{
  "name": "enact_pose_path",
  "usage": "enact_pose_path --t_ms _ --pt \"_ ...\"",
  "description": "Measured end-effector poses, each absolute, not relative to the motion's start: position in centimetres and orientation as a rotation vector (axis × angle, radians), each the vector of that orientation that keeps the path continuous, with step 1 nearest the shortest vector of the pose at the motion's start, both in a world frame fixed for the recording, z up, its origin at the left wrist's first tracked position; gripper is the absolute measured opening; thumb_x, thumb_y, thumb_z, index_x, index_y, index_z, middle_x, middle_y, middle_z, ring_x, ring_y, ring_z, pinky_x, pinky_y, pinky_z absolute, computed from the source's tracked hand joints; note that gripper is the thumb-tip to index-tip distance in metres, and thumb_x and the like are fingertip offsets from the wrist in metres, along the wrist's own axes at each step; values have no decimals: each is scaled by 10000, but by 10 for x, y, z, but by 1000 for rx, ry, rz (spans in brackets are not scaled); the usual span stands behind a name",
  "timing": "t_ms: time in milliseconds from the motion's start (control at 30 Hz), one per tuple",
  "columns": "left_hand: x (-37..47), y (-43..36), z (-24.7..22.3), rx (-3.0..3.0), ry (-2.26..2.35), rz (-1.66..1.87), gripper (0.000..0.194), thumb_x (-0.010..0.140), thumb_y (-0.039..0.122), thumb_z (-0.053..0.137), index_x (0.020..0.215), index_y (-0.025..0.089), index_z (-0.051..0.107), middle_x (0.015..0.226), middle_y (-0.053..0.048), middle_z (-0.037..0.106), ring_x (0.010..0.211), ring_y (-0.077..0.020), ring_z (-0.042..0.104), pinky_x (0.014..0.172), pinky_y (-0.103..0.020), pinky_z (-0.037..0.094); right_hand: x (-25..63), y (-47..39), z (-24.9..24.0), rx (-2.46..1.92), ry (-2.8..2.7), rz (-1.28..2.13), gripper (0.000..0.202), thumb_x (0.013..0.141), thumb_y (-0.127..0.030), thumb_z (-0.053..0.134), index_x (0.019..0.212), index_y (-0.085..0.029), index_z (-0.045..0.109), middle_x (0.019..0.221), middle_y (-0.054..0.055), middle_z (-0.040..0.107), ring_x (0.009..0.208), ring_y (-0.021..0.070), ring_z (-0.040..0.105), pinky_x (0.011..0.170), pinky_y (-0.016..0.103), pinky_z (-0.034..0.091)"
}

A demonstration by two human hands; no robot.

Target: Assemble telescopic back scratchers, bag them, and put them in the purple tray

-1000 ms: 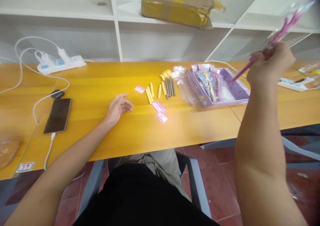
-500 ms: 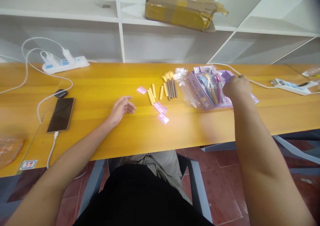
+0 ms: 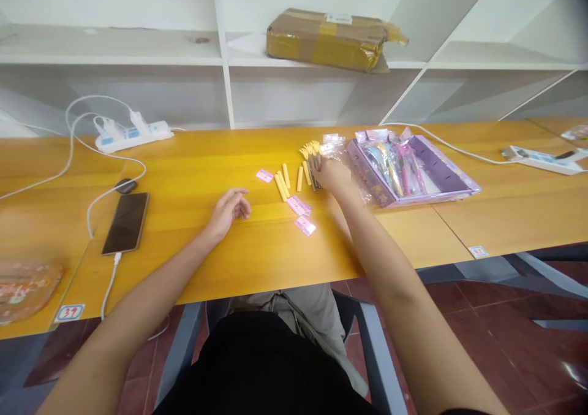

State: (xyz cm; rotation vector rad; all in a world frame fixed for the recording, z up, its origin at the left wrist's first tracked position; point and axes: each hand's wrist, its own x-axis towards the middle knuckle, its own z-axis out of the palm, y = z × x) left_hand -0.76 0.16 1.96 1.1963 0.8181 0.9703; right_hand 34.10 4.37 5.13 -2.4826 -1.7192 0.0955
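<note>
Nearest, left hand (image 3: pixel 228 211), fingers loose and half bent, near pink cards (image 3: pixel 298 206) and yellow sticks (image 3: pixel 280 187) on the table (image 3: pixel 271 255). Farther, dark sticks with yellow tops (image 3: pixel 311 150), partly hidden behind right hand (image 3: pixel 333 175); hard to tell if fingers gripping. Just beside, clear bags (image 3: pixel 336 148) partly behind the hand, then purple box (image 3: pixel 445 162) of wrapped things (image 3: pixel 394 168).

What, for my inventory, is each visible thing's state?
Purple tray: open, part-filled
Phone: screen dark, cable plugged in
Left power strip: plugs inserted
Cardboard box: taped, torn at one end
Yellow-headed rods: bunched
Yellow sticks: lying loose
Pink cards: lying flat
Left hand: fingers curled, holding nothing
Right hand: at the rods, grip unclear
</note>
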Motion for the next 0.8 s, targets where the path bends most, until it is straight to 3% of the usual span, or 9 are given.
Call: enact_pose_path --t_ms 100,233,500,800 --pt "-8 1 19 1199 817 970 428 982 552 685 1181 175 641 747 -1 713 611 -134 643 608 -262 472 335 45 45 -2540 -1645 39 521 1084 -452 520 1346 -34 687 1311 300 736 1217 372 734 1013 412 550" --pt "-7 0 17 1197 808 968 400 982 530 694 1169 180 639 734 8 702 604 -129 627 604 -259 463 326 42 39 -2446 -1668 -116 572 1116 -508 424 1425 -64 611 1410 304 660 1204 387 730 998 441 553" --pt "-6 -1 17 1246 812 950 358 1005 497 669 1180 185 646 734 11 693 610 -130 619 603 -263 465 306 41 42 -2430 -1740 -112 520 1078 -454 526 1417 -62 566 1467 324 589 1217 390 705 975 444 562" --pt "-7 0 15 1281 809 919 351 1023 493 640 1185 183 649 731 12 688 604 -131 615 603 -265 472 309 40 35 -2444 -1755 -60 524 1126 -451 449 1409 -30 583 1460 354 608 1229 395 722 996 450 579"
